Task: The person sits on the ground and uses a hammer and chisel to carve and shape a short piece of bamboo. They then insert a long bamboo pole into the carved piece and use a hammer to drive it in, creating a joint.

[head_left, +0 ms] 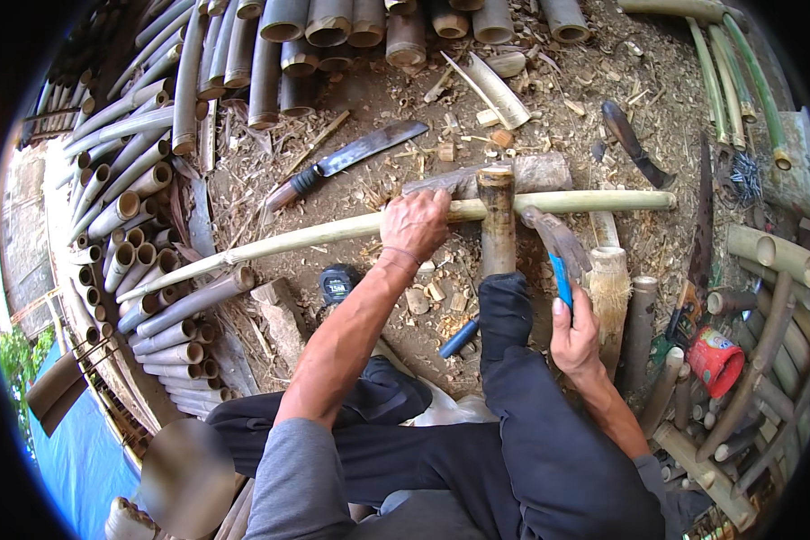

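Observation:
My left hand [414, 222] is closed around a long pale bamboo pole [306, 238] lying crosswise in front of me. The pole meets a short, thicker bamboo piece [498, 225]; whether it passes through or behind that piece I cannot tell. In my right hand [576, 335] is a claw hammer [560, 247] with a blue handle, gripped with the thumb along it. Its metal head is just below the pole, right of the joint; contact is unclear. My dark-covered foot [504, 301] is at the near end of the short piece. A wooden block [540, 171] lies behind the joint.
A machete [369, 151] and a curved knife [633, 144] lie on the chip-strewn ground. A tape measure [339, 283] is near my left forearm. Cut bamboo tubes [139, 193] are stacked at left. A red container [715, 362] and nails [745, 177] are at right.

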`<act>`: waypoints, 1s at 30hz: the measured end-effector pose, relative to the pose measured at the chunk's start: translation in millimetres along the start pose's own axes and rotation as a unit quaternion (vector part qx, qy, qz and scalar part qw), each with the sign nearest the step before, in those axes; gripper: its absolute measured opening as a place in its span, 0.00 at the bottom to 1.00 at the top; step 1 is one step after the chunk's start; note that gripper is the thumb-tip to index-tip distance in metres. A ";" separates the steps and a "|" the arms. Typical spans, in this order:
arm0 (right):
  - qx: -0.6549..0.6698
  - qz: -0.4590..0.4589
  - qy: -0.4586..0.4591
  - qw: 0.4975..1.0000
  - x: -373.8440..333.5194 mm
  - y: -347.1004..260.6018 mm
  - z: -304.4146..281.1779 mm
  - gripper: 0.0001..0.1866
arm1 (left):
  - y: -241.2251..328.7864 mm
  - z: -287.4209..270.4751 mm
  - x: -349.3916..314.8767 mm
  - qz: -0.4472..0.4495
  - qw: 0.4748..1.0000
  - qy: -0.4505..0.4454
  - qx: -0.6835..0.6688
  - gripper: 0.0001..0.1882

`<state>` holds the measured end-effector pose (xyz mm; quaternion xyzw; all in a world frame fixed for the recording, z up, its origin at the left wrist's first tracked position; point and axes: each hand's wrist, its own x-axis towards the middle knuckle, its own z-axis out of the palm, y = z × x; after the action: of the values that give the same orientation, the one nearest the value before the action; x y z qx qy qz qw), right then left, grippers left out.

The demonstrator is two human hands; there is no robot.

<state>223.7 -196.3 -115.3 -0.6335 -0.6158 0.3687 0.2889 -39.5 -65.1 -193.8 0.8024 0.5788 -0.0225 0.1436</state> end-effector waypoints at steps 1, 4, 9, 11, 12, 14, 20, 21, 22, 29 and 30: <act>-0.010 -0.035 0.012 0.999 0.6 -0.2 2.3 0.17 | 0.4 0.0 0.6 0.000 1.000 -0.005 0.000 0.07; -0.004 -0.168 0.034 0.985 2.8 3.4 7.3 0.16 | -1.0 0.9 -1.9 0.003 1.000 -0.001 0.001 0.07; -0.036 -0.036 -0.025 0.998 17.3 9.0 8.9 0.13 | 1.7 -6.1 0.7 0.005 1.000 -0.024 0.010 0.08; 0.020 -0.053 0.011 0.998 15.1 -12.4 -0.5 0.13 | -2.9 -1.3 0.4 0.004 1.000 -0.014 0.012 0.08; 0.048 -0.097 0.038 0.993 8.9 -10.0 0.0 0.12 | -3.8 -0.4 -0.9 0.005 1.000 -0.013 0.015 0.09; 0.094 -0.188 0.086 0.974 -3.6 -4.2 -0.2 0.11 | -4.7 2.1 -4.1 0.002 1.000 -0.015 0.011 0.09; -0.097 -0.006 -0.053 0.994 18.8 8.2 3.4 0.11 | -4.8 8.3 5.2 0.012 0.999 0.026 0.015 0.08; -0.064 -0.025 -0.027 0.997 9.2 -2.5 1.3 0.12 | -6.5 16.9 -4.5 0.014 0.999 0.033 0.015 0.08; 0.010 0.003 -0.012 1.000 11.3 -25.6 -7.3 0.10 | -6.7 5.4 0.8 0.016 0.999 0.025 0.010 0.07; -0.138 0.007 -0.076 0.988 14.1 36.8 15.7 0.12 | 2.4 4.8 4.3 0.029 0.999 0.024 0.002 0.05; -0.085 0.051 -0.067 0.993 13.8 27.7 17.1 0.11 | -1.1 9.8 -2.5 0.034 0.998 0.043 0.003 0.05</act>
<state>224.9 -186.2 -149.1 -0.6601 -0.6297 0.3709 0.1736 -40.1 -69.6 -202.9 0.8222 0.5568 0.0152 0.1168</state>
